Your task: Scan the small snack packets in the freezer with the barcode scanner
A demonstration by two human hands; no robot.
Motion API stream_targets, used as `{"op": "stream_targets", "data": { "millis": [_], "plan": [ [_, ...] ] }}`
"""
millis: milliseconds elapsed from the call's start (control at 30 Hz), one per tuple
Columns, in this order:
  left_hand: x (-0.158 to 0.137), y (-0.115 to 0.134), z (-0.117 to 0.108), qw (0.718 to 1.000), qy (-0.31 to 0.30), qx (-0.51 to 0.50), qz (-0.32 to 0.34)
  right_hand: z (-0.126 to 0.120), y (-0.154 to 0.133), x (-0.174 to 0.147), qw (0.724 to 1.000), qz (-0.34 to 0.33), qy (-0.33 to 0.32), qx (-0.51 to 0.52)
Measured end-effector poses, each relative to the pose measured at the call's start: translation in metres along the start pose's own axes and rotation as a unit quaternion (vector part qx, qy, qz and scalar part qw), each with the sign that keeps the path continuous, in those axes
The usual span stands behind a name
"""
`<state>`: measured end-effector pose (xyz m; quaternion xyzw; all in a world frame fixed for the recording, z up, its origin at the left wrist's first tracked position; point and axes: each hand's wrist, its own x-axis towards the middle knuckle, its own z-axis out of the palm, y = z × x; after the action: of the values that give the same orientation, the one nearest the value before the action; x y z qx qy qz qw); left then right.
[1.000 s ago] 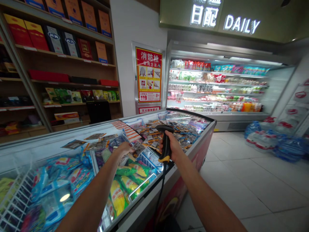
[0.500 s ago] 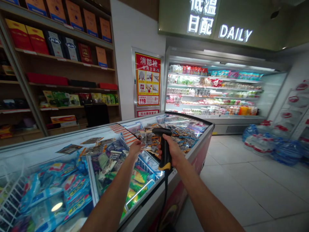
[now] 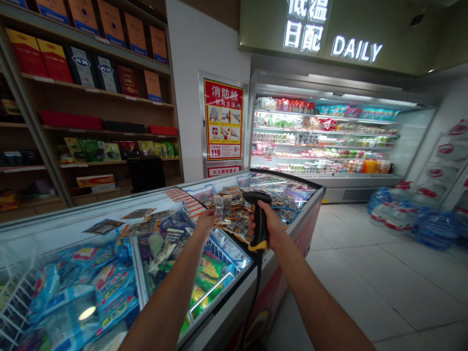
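My right hand (image 3: 272, 225) is wrapped round the handle of a black and yellow barcode scanner (image 3: 260, 222), its head tilted toward the left and its cable hanging down. In my left hand (image 3: 206, 222) I pinch the edge of a small clear-and-dark snack packet (image 3: 223, 207), held up just left of the scanner and apart from it. Beneath both hands lies a heap of similar packets (image 3: 237, 226) on the glass top of the chest freezer (image 3: 219, 317). The print on the held packet is too small to read.
Blue ice-cream bags (image 3: 113, 282) and green bags (image 3: 210, 268) fill the freezer's left side, beside a white wire basket (image 3: 18, 307). Several loose packets (image 3: 104, 226) lie on its left glass. Water bottles (image 3: 435, 229) stand on the floor at right; a lit fridge (image 3: 325, 183) is behind.
The scanner in my right hand has moved a little to the right, away from the packet. My left hand has raised the packet slightly and turned it more upright.
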<state>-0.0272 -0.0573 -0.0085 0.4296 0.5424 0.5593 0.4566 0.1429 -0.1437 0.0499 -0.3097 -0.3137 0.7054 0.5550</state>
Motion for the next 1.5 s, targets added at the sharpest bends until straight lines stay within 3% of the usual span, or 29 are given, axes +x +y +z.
{"op": "stream_targets", "data": {
  "millis": [167,367,500,700,900,1167,1267,1400,1500],
  "plan": [
    [0.003,-0.001,0.024,0.996,-0.042,0.064,0.034,-0.020,-0.014,0.000,0.998,-0.035,0.036,0.022],
    [0.009,-0.007,0.051,0.955,0.027,0.279,0.098,-0.032,-0.020,-0.005,0.997,-0.045,0.050,0.033],
    [0.006,-0.008,0.051,0.952,0.074,0.287,0.074,-0.038,-0.019,-0.005,0.997,-0.043,0.051,0.033],
    [-0.008,-0.002,0.039,0.946,0.041,0.312,0.078,-0.035,-0.014,-0.001,0.998,-0.040,0.051,0.023],
    [-0.015,-0.008,0.045,0.933,0.025,0.348,0.089,-0.030,-0.013,0.000,0.998,-0.027,0.043,0.027],
    [-0.017,-0.004,0.055,0.880,0.065,0.449,0.142,-0.026,-0.012,-0.002,0.998,-0.029,0.054,0.011],
    [-0.019,-0.004,0.059,0.852,0.050,0.490,0.176,-0.023,-0.009,-0.001,0.998,-0.030,0.052,0.003],
    [-0.015,0.001,0.040,0.818,0.056,0.526,0.224,-0.018,-0.003,0.002,0.999,-0.024,0.041,-0.009],
    [-0.005,0.010,-0.009,0.805,0.110,0.542,0.213,-0.014,0.001,0.004,0.999,-0.018,0.034,-0.009]
  ]
}}
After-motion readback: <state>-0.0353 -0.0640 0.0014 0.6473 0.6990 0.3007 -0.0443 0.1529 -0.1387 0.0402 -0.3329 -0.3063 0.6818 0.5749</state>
